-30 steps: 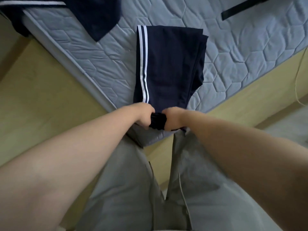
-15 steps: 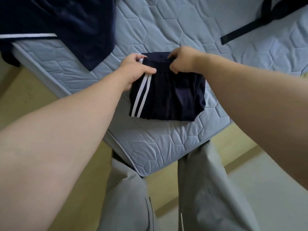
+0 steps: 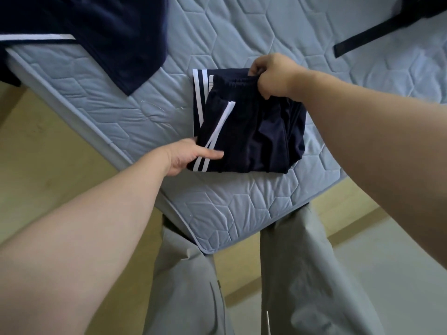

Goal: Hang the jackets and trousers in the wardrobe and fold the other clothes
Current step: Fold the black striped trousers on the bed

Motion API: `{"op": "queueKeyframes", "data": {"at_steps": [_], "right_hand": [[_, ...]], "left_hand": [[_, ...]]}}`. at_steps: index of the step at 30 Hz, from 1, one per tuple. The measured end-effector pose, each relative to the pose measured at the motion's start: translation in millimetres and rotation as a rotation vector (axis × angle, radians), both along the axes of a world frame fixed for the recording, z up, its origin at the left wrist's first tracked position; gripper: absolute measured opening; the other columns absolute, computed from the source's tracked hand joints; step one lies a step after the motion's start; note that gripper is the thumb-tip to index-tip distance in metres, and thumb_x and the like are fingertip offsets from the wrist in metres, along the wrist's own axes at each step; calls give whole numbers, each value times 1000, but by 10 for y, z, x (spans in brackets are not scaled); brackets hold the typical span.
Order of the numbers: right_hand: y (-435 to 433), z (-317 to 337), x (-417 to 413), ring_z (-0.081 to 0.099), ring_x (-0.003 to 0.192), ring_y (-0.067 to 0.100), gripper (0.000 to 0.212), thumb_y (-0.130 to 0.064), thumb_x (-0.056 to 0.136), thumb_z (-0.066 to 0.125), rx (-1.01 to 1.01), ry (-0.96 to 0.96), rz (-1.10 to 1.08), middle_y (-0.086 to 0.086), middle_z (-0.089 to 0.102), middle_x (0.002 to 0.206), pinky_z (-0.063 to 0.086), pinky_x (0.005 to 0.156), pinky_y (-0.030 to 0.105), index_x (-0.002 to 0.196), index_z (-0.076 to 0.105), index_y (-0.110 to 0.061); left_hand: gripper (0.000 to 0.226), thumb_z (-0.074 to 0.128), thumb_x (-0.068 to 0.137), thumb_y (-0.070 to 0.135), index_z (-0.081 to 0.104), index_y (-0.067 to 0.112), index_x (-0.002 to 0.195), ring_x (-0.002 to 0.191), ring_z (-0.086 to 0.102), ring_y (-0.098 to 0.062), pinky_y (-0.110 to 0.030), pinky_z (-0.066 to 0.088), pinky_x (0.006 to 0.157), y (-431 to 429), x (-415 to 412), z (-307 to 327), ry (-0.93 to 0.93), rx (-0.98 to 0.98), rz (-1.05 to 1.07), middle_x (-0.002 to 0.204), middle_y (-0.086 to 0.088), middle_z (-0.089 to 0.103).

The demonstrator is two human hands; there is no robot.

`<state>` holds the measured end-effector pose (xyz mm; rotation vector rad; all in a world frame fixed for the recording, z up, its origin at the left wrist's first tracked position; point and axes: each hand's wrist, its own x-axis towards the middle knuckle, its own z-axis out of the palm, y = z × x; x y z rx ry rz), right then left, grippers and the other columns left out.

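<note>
Grips clench both ends: on the mattress [image 3: 242, 209], near its front corner, the folded striped trousers [image 3: 254, 131] are pinched at the waistband by the right grip [image 3: 273, 76] and at the near edge by the left grip [image 3: 191, 155]. Uneven pulling could unravel the slippery layers.

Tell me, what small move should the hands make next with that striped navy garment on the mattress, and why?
Probably the right hand should lay the waistband down square and flat. It pinches that bunched far edge of the striped navy garment, and the top layer's stripes slant across the lower layer's straight ones, while the left hand holds the near corner on the mattress.
</note>
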<state>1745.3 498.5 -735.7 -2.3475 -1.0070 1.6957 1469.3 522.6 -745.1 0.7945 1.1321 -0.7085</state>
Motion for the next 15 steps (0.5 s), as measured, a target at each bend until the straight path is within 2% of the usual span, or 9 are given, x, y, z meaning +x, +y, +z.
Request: {"op": "queueKeyframes", "data": {"at_steps": [2, 4, 5, 8, 10, 12, 15], "right_hand": [[-3, 20, 15, 55, 80, 20, 52, 13, 63, 56, -26, 22, 40, 2, 64, 99, 43, 58, 24, 103, 68, -19], [3, 43, 32, 55, 83, 22, 52, 11, 64, 59, -42, 14, 99, 2, 63, 101, 42, 59, 25, 104, 66, -21], [8, 57, 35, 54, 83, 22, 52, 10, 64, 60, -51, 0, 144, 1, 61, 101, 41, 59, 25, 106, 65, -22], [15, 111, -6, 53, 85, 25, 50, 8, 68, 62, -51, -55, 256, 0, 57, 99, 41, 58, 27, 109, 62, -21], [3, 118, -50, 54, 90, 27, 51, 10, 68, 62, -8, -83, 256, 2, 59, 104, 49, 66, 33, 111, 63, -19], [-14, 116, -77, 54, 92, 27, 51, 11, 69, 58, 37, -78, 228, 3, 61, 108, 53, 73, 34, 110, 63, -18], [-33, 111, -70, 52, 79, 21, 49, 12, 69, 52, 69, -51, 212, -2, 59, 97, 43, 57, 25, 106, 63, -18]], "left_hand": [[76, 93, 57, 28, 65, 23, 127, 119, 65, -13, -31, 43, 102, -26, -32, 21, -60, -55, -39, 118, 8, 74], [55, 94, 60, 18, 71, 27, 110, 98, 71, -4, -24, 48, 86, -38, -4, 9, -118, -18, -154, 102, 12, 77], [50, 93, 63, 15, 70, 27, 106, 94, 71, -3, -22, 49, 83, -56, 12, -6, -131, 37, -217, 98, 14, 77], [60, 91, 68, 10, 59, 24, 116, 96, 63, -1, -15, 47, 83, -132, 32, -13, -163, 206, -335, 103, 17, 68], [48, 89, 70, 6, 63, 24, 106, 86, 62, 6, -7, 47, 72, -178, -27, -31, -183, 237, -321, 93, 21, 69], [39, 86, 72, 0, 66, 26, 92, 72, 67, 5, -8, 49, 61, -195, -91, -62, -197, 205, -280, 75, 20, 73], [44, 86, 72, -1, 62, 26, 98, 69, 68, 6, -11, 50, 59, -194, -84, -61, -219, 157, -271, 74, 21, 73]]}}
